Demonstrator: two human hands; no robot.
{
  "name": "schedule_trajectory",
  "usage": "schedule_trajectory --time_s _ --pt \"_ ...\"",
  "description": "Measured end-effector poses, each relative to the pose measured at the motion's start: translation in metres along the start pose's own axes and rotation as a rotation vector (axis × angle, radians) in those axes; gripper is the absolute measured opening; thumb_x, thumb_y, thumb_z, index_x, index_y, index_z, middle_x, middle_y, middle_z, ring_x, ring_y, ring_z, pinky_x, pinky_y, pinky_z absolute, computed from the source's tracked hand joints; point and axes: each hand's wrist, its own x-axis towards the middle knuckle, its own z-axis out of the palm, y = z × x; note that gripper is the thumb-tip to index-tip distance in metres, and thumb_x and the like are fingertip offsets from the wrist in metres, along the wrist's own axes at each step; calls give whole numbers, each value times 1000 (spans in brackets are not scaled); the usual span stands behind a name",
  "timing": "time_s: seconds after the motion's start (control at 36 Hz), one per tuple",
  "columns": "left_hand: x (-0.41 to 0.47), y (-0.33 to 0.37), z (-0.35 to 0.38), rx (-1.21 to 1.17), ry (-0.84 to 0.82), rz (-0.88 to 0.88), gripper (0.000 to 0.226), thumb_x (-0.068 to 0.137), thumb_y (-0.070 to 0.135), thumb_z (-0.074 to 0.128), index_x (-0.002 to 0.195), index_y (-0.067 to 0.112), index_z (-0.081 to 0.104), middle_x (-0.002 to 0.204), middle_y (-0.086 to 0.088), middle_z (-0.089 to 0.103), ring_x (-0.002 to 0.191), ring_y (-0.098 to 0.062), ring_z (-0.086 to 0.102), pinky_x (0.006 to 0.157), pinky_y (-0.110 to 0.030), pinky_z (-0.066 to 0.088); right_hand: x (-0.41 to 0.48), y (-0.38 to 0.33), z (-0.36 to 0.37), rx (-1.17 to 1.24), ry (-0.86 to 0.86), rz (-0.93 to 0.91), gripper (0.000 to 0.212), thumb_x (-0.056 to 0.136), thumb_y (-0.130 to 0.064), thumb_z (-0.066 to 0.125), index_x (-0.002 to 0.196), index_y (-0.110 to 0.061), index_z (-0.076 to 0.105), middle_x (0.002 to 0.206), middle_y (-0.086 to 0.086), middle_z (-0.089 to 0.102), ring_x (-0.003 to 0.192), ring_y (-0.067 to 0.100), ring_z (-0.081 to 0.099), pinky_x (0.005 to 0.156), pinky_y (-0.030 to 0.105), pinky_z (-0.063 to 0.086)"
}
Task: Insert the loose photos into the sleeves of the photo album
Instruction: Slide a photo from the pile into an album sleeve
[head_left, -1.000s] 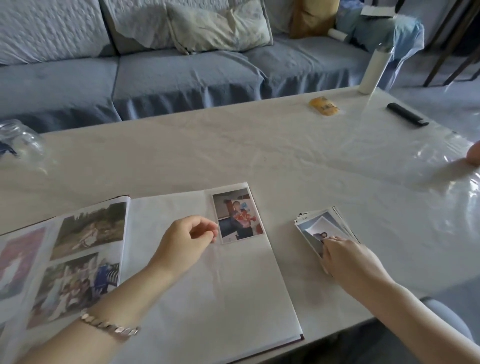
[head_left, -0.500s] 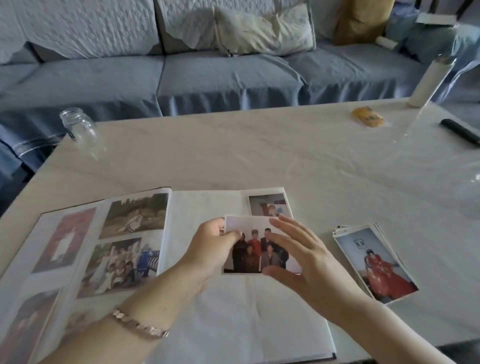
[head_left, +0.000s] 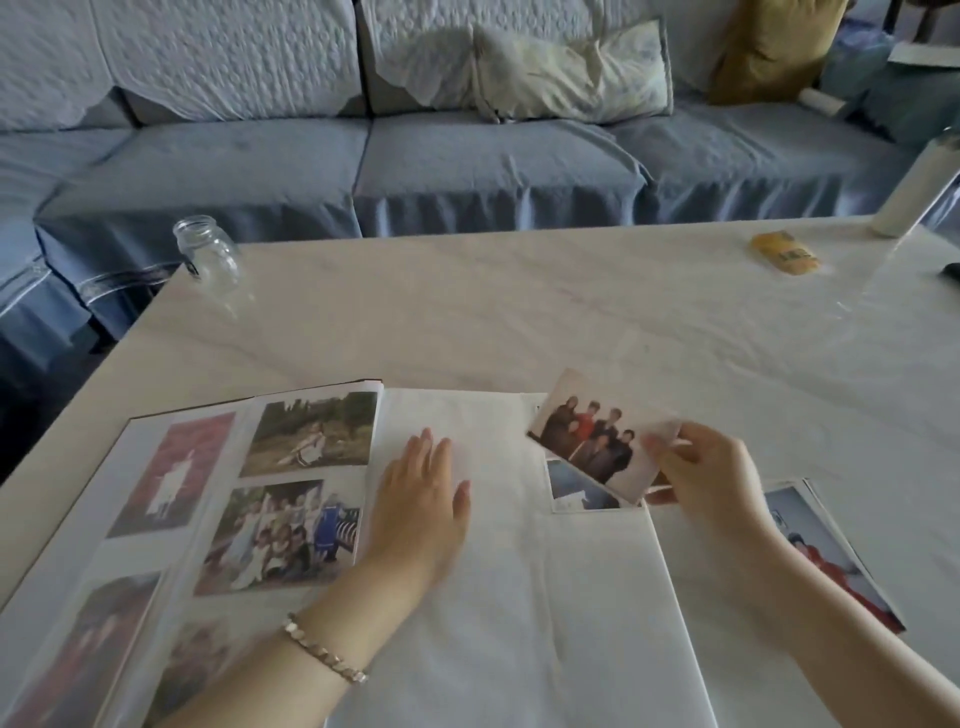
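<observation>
head view: right hand (head_left: 711, 478) pinches the photo (head_left: 597, 436) by its right end, thumb under and fingers on top. the photo sticks out left of the grip, held off the page and tilted, long axis running upper left to lower right. it hangs over the top right sleeve (head_left: 576, 491) of the album (head_left: 519, 597), and that sleeve already holds a print, partly hidden. left hand (head_left: 415, 499) lies flat on the right page near the spine, fingers straight, holding nothing; it's nearer the blank part of the page. left page sleeves are filled, the rest of the right page looks empty. stack (head_left: 831, 551) of loose prints sits on the table (head_left: 519, 312) just right of the album, partly under the right forearm. likely next: level the photo and slide it into a free sleeve.
</observation>
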Motion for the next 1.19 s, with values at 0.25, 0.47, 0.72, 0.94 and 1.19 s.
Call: schedule_trajectory --time_s 0.25,0.47,0.72,0.94,1.19 --pt "0 -17 34 214 67 43 62 90 48 28 127 9 59 134 -23 51 123 -44 48 108 -41 12 31 -4 5 -343 28 -174 6 89 -13 60 85 -17 58 68 6 67 46 21 62 52 28 44" --pt "-1 -19 39 230 131 28 59 87 45 33 127 10 58 136 -23 49 126 -42 46 110 -39 8 35 2 18 -393 -230 -36 20 88 -9 58 70 -17 60 48 -5 62 33 12 55 38 14 39" --pt "-2 -20 42 228 202 42 59 87 44 33 132 13 54 139 -21 47 129 -42 42 109 -42 11 65 3 29 -331 -316 81 16 84 -11 66 85 5 64 65 17 64 36 16 50 48 31 45" --pt "-2 -20 44 235 244 51 58 86 44 33 131 13 54 138 -20 48 128 -42 43 108 -43 16 55 -11 81 -147 -454 80 10 90 -10 60 85 -2 64 72 9 67 57 16 65 57 29 58" --pt "-1 -19 44 227 241 56 58 86 44 34 132 15 54 139 -20 48 129 -41 43 106 -44 19 47 -5 88 -168 -348 77 11 87 -9 63 96 -7 67 81 5 68 70 26 68 73 38 58"
